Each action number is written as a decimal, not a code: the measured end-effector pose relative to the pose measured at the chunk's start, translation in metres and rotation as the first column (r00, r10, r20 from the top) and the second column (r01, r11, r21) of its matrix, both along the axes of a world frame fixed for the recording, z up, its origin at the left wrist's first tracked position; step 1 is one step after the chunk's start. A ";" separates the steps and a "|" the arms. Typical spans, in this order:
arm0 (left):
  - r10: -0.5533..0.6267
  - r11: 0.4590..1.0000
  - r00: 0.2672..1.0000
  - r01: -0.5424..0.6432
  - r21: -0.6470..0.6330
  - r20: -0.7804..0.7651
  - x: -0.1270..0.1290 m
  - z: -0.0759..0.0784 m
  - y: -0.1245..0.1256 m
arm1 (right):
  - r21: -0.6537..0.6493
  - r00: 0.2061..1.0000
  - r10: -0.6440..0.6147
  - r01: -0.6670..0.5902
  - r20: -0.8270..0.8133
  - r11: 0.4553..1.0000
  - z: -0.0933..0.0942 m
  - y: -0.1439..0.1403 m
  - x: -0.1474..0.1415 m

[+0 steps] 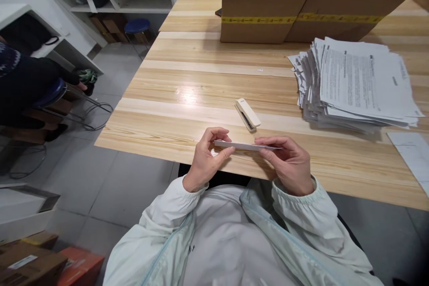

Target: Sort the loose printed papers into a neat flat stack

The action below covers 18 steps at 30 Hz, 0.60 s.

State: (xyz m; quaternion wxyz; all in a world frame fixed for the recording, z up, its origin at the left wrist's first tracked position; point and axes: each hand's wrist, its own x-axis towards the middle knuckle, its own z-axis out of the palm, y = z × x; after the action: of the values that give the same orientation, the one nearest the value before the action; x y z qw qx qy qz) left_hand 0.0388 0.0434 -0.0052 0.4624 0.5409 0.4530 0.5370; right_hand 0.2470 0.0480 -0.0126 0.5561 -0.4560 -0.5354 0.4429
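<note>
Fingers (223,136) around strip (246,146) ends

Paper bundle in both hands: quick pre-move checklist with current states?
1. Left hand grips the paper bundle at its left end: ok.
2. Right hand grips its right end: ok.
3. Bundle edges flush: cannot tell, seen edge-on.
4. Stapler within reach on the wooden table, just beyond the hands: ok.
5. Stapler loaded: cannot tell.
6. Stack of printed sheets tidy: not ok, sheets fanned unevenly.
</note>
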 end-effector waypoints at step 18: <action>-0.025 0.988 0.996 0.012 -0.152 -0.084 0.001 0.007 -0.012 | -0.090 0.961 0.018 0.007 0.276 0.996 0.001 -0.004 0.025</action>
State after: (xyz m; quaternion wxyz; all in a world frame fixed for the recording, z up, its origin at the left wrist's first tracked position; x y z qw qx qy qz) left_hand 0.0396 0.0309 0.0014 0.4872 0.5311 0.5067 0.4731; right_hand 0.2725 0.0442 -0.0117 0.4537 -0.5365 -0.5885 0.4000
